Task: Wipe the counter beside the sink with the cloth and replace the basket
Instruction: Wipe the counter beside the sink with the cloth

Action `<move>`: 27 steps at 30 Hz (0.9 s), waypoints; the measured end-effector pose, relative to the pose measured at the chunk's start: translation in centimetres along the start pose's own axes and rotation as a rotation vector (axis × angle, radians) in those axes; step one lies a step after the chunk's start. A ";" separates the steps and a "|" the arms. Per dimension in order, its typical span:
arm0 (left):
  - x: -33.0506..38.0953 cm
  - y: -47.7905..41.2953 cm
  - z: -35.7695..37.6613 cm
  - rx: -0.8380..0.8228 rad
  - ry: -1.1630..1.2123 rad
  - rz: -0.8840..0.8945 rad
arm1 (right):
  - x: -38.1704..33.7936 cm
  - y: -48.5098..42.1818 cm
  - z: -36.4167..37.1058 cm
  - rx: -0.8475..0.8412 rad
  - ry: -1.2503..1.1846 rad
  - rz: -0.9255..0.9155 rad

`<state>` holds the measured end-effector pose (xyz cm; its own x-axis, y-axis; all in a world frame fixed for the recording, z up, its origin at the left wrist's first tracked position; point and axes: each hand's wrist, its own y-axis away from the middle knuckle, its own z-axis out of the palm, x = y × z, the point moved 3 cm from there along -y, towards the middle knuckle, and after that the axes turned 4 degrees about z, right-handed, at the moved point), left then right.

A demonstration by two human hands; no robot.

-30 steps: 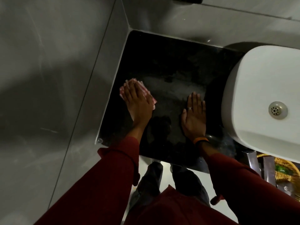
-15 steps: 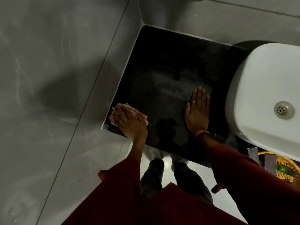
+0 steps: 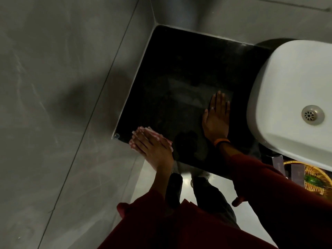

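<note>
A black glossy counter (image 3: 179, 69) fills the corner left of the white sink (image 3: 291, 83). My left hand (image 3: 152, 150) lies flat on a pink-and-white checked cloth (image 3: 158, 136) at the counter's front left corner, right at the edge. My right hand (image 3: 217, 117) rests flat with fingers spread on the counter next to the sink, holding nothing. A woven yellow basket (image 3: 316, 178) with something green in it shows low at the right, below the sink's front edge, partly hidden by my sleeve.
Grey tiled walls (image 3: 62, 87) close the counter on the left and at the back. The sink's metal drain (image 3: 312, 115) sits at the far right. Below the counter's front edge I see the pale floor and my dark trousers (image 3: 212, 198).
My left hand has dragged the cloth from the middle left of the counter toward me, down to the front left corner. My right hand has stayed flat by the sink.
</note>
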<state>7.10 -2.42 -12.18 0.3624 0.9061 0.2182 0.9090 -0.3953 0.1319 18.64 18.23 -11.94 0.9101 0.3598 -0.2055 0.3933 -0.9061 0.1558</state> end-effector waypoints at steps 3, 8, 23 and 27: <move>0.5 0.7 0.5 -0.024 -0.051 0.151 | -0.1 0.0 0.0 0.000 -0.012 -0.002; 4.0 0.7 1.7 -0.053 -0.066 0.480 | 0.1 -0.1 0.2 0.014 -0.024 -0.007; 1.0 -3.7 -0.7 -0.098 0.150 0.724 | -3.4 5.5 -1.4 0.166 -0.318 -0.329; 0.1 -5.0 0.3 -0.196 -0.134 0.821 | -7.2 10.1 2.1 -0.008 -0.134 -0.475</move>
<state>2.65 -0.31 -13.10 0.9233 0.3260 0.2028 0.2999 -0.9422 0.1492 15.77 5.99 -10.92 0.6055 0.7003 -0.3781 0.7622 -0.6470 0.0225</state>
